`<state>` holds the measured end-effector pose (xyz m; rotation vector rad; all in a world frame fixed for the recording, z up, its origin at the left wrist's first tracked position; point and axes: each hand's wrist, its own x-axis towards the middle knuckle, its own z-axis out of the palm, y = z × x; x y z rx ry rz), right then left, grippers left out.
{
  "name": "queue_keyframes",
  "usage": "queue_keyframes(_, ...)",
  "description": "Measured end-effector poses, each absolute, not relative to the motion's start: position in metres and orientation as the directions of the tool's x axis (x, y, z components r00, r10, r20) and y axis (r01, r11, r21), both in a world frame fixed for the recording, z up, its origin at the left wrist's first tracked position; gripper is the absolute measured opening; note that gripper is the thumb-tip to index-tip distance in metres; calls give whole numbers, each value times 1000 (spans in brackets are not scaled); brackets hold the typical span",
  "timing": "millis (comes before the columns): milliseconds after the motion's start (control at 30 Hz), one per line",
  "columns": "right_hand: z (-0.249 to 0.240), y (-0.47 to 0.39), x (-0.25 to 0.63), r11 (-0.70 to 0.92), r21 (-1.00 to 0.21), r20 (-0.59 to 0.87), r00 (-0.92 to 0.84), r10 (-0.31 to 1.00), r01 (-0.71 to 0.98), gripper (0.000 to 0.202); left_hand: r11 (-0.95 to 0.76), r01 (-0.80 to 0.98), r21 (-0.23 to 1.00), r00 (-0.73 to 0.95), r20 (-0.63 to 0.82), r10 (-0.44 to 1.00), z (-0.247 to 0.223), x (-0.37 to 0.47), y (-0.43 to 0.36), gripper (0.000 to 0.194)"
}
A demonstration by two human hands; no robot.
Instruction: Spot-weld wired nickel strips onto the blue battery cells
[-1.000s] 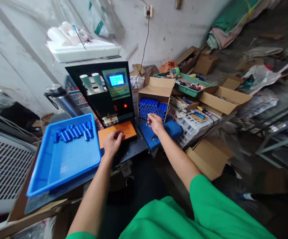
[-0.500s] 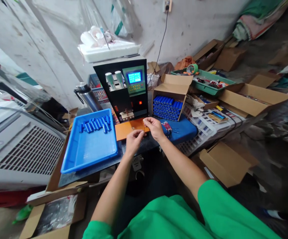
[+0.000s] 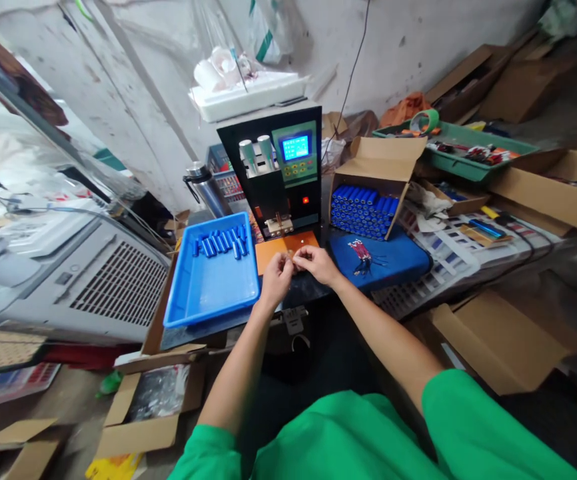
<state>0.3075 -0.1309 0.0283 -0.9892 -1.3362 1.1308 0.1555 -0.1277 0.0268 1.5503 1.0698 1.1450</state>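
We bring our left hand [image 3: 276, 277] and right hand [image 3: 318, 262] together over the orange plate [image 3: 273, 248] — pinching something too small to tell.

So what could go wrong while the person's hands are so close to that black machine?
Both hands, left hand and right hand, pinch something too small to make out, so it could slip onto the orange plate. The fingers sit just below the black machine, so they might get nipped or burned. The blue cylinders lie loose in the blue tray and could roll if it is bumped.
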Motion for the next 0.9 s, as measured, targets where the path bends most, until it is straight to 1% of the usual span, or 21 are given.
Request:
queue_keyframes(100, 26, -131, 305, 204, -979, 204, -106, 973, -6, 29, -216, 189, 958, 219, 173, 960, 27, 150, -129, 20)
queue_keyframes(233, 26, -128, 302, 214, -977, 213, -153, 965, -10, 25, -209, 243, 947, 233, 152, 961, 29, 147, -133, 21)
queue_keyframes(333, 28, -119, 300, 243, -970, 240, -101, 965, 13, 22, -191, 257, 947, 218, 136, 966, 32, 134, -125, 24)
queue_keyframes(400, 28, -111, 299, 263, -965, 263, -13, 965, 20, 20, -177, 298, 938, 127, 145, 981, 35, 115, -108, 26)
queue_keyframes(433, 27, -107, 299, 266, -964, 266, 31, 963, 16, 20, -162, 341, 926, 45, 156, 987, 36, 103, -97, 27)
queue_keyframes(500, 23, -98, 299, 252, -968, 251, 89, 964, -3, 21, -105, 497, 861, -141, 200, 970, 37, 77, -71, 24)
queue_keyframes(567, 17, -91, 299, 228, -973, 225, 119, 967, -14, 22, 54, 641, 766, -288, 175, 941, 34, 53, -45, 20)
queue_keyframes(633, 12, -88, 299, 215, -977, 212, 142, 967, -9, 22, 193, 685, 702, -347, 82, 934, 29, 38, -23, 23)
queue_keyframes(667, 10, -87, 299, 213, -977, 209, 149, 966, -6, 22, 240, 682, 691, -361, 32, 932, 25, 34, -15, 25)
queue_keyframes(733, 8, -86, 300, 209, -978, 206, 152, 967, -9, 23, 281, 620, 732, -371, -42, 928, 16, 32, -4, 28)
queue_keyframes(833, 10, -86, 301, 200, -979, 194, 141, 971, -29, 23, 268, 477, 837, -358, -93, 929, 5, 35, 1, 32)
queue_keyframes(900, 12, -85, 302, 192, -980, 182, 144, 973, -55, 23, 246, 419, 874, -336, -102, 936, 3, 36, 1, 36)
